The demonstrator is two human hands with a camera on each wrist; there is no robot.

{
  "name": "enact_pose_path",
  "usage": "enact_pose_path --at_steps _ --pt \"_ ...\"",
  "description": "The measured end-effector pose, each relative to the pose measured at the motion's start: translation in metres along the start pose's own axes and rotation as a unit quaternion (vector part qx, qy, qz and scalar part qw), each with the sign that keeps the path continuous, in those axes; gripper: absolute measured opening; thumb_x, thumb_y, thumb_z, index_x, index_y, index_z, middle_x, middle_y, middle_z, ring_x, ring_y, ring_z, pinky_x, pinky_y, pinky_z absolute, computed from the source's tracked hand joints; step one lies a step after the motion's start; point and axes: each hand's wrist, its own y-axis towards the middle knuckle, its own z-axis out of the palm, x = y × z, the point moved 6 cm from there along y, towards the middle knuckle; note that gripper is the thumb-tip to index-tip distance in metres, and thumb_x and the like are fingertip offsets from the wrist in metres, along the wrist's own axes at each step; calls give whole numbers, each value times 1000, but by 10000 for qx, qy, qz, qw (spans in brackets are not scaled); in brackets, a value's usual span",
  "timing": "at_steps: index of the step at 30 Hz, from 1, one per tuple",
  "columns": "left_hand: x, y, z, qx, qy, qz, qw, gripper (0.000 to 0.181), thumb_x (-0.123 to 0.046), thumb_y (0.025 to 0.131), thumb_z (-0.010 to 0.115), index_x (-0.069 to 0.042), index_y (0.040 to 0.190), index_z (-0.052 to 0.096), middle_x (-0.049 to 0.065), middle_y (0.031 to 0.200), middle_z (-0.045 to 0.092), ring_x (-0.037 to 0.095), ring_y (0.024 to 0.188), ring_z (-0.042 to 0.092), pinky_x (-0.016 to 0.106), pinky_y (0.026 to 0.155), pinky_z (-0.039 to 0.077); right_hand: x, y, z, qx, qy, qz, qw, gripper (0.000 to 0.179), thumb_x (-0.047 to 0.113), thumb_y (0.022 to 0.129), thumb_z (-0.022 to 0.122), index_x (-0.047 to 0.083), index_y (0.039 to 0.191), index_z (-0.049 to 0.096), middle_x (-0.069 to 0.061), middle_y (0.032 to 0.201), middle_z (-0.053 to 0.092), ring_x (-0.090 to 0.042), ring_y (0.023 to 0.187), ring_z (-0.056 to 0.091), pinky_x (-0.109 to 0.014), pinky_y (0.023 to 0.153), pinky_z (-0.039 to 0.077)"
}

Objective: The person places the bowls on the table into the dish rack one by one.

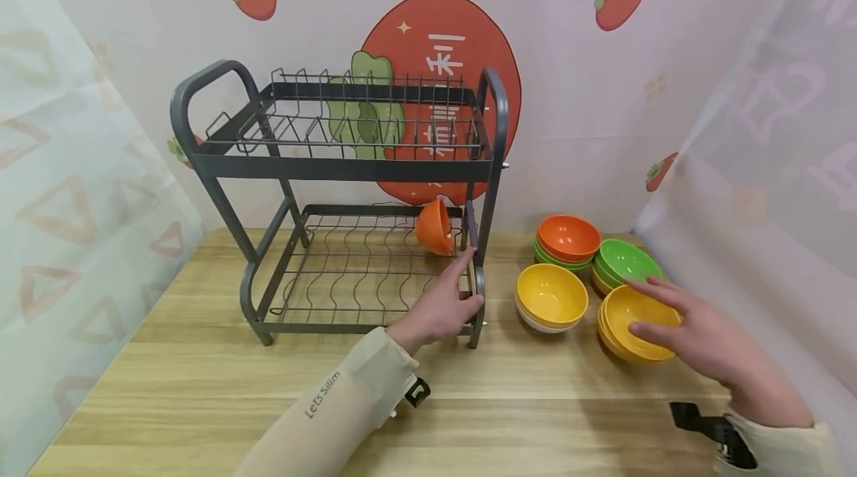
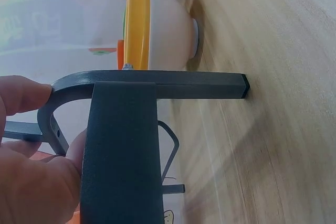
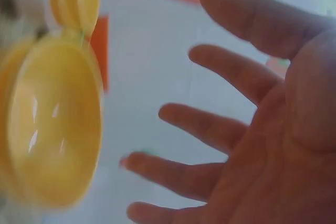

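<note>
A dark grey two-tier dish rack [image 1: 348, 169] stands on the wooden table. On its lower tier an orange bowl [image 1: 431, 228] is tipped on its side near the right end. My left hand [image 1: 438, 309] holds the rack's right side frame, thumb and fingers around the curved tube [image 2: 71, 85] in the left wrist view. Over to the right, my right hand [image 1: 703, 332] hovers with spread fingers beside a stack of yellow bowls [image 1: 636, 321]. The right wrist view shows its empty palm and the inside of the top yellow bowl [image 3: 58, 124].
Left of that stack, a yellow bowl [image 1: 551, 295] sits in a white one. Behind are an orange bowl [image 1: 569, 237] nested on green bowls and a green bowl [image 1: 626, 261] on a yellow one. A printed curtain [image 1: 576, 90] hangs behind the table [image 1: 535, 395].
</note>
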Motion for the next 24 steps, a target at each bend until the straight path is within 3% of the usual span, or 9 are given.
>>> enact_pose_path --at_steps 2,8,14,16,20,24 --pt "0 0 0 1 -12 1 10000 81 -14 97 66 -36 160 20 -3 162 23 17 106 60 31 84 52 -16 -3 -2 192 99 138 9997 76 37 92 72 4 152 40 -34 156 18 -62 134 23 -73 95 26" --pt "1 -1 -1 -33 -14 -50 10000 81 -14 97 66 -36 159 20 -4 162 22 17 108 60 31 85 52 -55 -8 -2 515 187 397 9977 76 39 95 68 5 154 36 -40 152 18 -64 119 43 -71 88 39" --pt "1 -1 0 -10 -27 25 10000 81 -14 97 66 -35 160 20 -5 163 21 17 109 61 29 83 53 -80 -8 3 595 320 663 9955 76 40 95 67 4 154 35 -41 151 17 -65 128 27 -75 90 31" --pt "1 0 1 12 -25 33 10000 81 -14 97 66 -34 160 20 -5 163 21 17 109 61 29 84 52 -85 -9 4 617 361 698 9950 76 40 96 66 4 155 34 -41 151 19 -64 129 26 -73 89 35" --pt "1 0 1 31 -61 -12 10000 81 -14 97 66 -35 160 20 -6 163 20 18 110 61 30 85 53 -96 -7 13 828 1126 863 9864 77 35 98 64 0 156 27 -41 152 15 -51 121 48 -60 86 50" --pt "1 0 1 16 -50 -21 10000 81 -14 97 66 -34 160 19 -6 163 19 19 111 61 30 84 53 -103 -4 24 1072 2059 1097 9665 80 27 98 64 -3 156 18 -41 153 5 -40 113 59 -48 83 56"
